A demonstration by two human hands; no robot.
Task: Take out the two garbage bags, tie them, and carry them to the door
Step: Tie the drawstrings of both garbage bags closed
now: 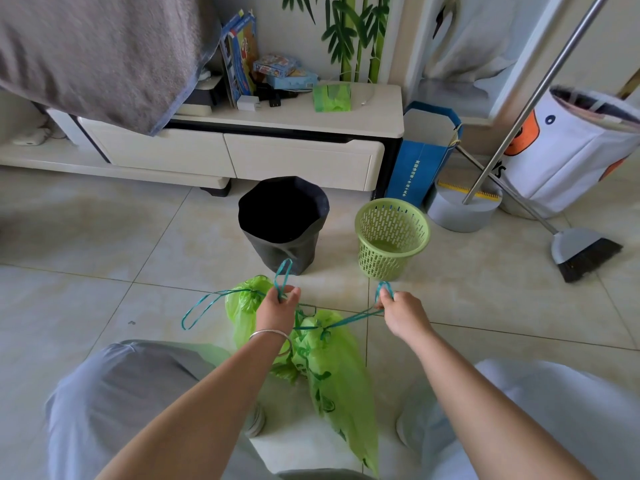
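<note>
Hands: left hand (277,308) and right hand (403,311) pinch teal drawstrings (349,320) of green garbage bags (332,368); blue bag (415,168) lettering unreadable.

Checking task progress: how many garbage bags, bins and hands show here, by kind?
Green garbage bags: 2
Bins: 2, black bin, green basket
Hands pinching drawstrings: 2, left hand, right hand
Total: 6

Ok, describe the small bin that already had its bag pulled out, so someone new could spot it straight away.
Find the long cream TV cabinet against the wall; two bins stand on the tiled floor in front of it. The one meant is the green basket to the right, near the broom. It is light green plastic with slotted sides and no liner, unlike the taller black-lined bin beside it.
</note>
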